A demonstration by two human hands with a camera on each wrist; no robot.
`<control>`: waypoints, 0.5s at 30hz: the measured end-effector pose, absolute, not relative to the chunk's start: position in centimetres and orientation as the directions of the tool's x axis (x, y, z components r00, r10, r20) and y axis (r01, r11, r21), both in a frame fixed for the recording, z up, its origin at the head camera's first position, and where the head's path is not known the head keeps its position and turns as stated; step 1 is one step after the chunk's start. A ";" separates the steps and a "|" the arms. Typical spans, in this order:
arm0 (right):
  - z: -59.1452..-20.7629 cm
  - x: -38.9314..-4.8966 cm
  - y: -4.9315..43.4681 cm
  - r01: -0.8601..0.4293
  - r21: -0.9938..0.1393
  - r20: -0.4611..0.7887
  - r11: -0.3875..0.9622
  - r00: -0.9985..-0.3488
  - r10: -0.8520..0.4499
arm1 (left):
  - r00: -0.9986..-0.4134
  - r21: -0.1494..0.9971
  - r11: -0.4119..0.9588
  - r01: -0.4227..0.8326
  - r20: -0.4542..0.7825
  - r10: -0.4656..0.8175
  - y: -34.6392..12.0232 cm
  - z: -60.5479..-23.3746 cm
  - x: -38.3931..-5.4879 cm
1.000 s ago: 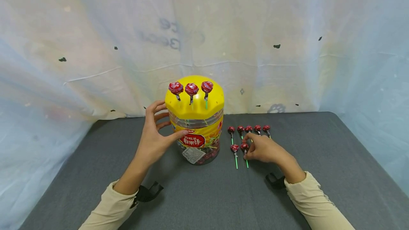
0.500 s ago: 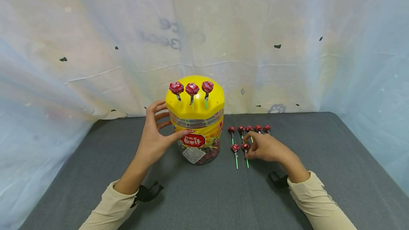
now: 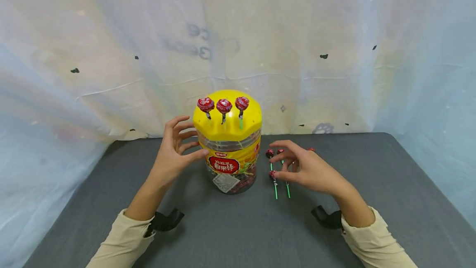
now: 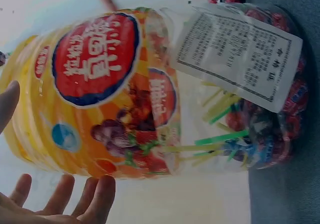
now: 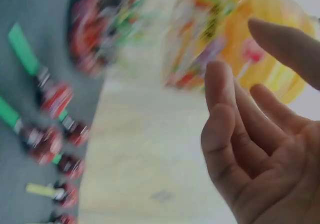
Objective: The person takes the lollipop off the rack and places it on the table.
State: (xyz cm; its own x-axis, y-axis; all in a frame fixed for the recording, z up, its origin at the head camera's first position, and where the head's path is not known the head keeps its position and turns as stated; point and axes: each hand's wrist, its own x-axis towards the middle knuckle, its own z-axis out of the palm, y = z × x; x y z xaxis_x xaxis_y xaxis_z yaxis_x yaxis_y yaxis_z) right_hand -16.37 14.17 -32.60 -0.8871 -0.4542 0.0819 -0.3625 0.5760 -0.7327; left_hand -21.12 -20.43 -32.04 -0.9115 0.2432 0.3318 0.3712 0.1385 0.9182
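Note:
A clear plastic candy jar (image 3: 247, 156) with a yellow lid (image 3: 227, 129) and a yellow label stands upright on the table. Three red-wrapped lollipops (image 3: 224, 106) stick up from the lid. My left hand (image 3: 169, 156) spreads beside the jar's left side, thumb toward the front label; whether its fingertips touch is unclear. Over the table lollipops hovers my right hand (image 3: 310, 168), thumb and fingers apart, holding nothing. Beneath it lie two green-stick lollipops (image 3: 275, 186), with a back row of several more (image 5: 65, 194), partly hidden by the hand in the head view.
A grey cloth-covered table (image 3: 238, 235) carries everything. Pale plastic sheeting (image 3: 238, 32) hangs behind it and at both sides. Through the jar's wall, more lollipops (image 4: 295, 94) show at the bottom.
My right hand has risen off the front-row lollipop and its fingers have spread. My left hand has shifted slightly left, its thumb drawn back across the label. The lollipops stay put.

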 end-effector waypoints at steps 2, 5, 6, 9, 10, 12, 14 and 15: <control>-32.0 -15.7 13.5 -0.382 -0.756 0.116 0.531 -0.878 -0.465 | -0.914 0.925 0.137 0.354 0.311 0.261 -20.5 -32.1 -21.3; -31.5 -15.1 12.6 -0.383 -0.784 0.131 0.489 -0.871 -0.473 | -0.914 0.936 0.128 0.329 0.282 0.291 -20.6 -32.3 -21.6; -31.4 -14.9 12.3 -0.379 -0.793 0.127 0.477 -0.869 -0.479 | -0.914 0.939 0.121 0.322 0.274 0.300 -20.6 -32.3 -21.7; -31.3 -14.6 11.6 -0.363 -0.817 0.114 0.448 -0.863 -0.492 | -0.916 0.948 0.108 0.299 0.253 0.313 -20.6 -32.3 -21.7; -31.3 -14.5 11.5 -0.357 -0.826 0.110 0.437 -0.861 -0.496 | -0.917 0.950 0.106 0.293 0.247 0.314 -20.6 -32.3 -21.6; -31.3 -14.4 11.3 -0.348 -0.834 0.100 0.427 -0.858 -0.504 | -0.920 0.954 0.099 0.282 0.239 0.311 -20.7 -32.2 -21.5; -31.3 -14.3 11.2 -0.344 -0.840 0.095 0.420 -0.855 -0.510 | -0.922 0.957 0.094 0.274 0.234 0.307 -20.7 -32.1 -21.4; -31.4 -14.3 11.1 -0.338 -0.843 0.090 0.419 -0.855 -0.510 | -0.923 0.958 0.092 0.273 0.234 0.305 -20.7 -32.1 -21.3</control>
State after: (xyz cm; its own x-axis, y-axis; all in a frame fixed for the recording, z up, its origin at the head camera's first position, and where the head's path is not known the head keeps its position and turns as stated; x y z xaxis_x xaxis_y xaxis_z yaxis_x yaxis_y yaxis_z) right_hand -14.27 11.12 -31.37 -0.8555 -0.5100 0.0898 -0.3382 0.4188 -0.8428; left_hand -21.28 -20.66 -32.08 -0.9232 0.3051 0.2336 0.2728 0.0922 0.9576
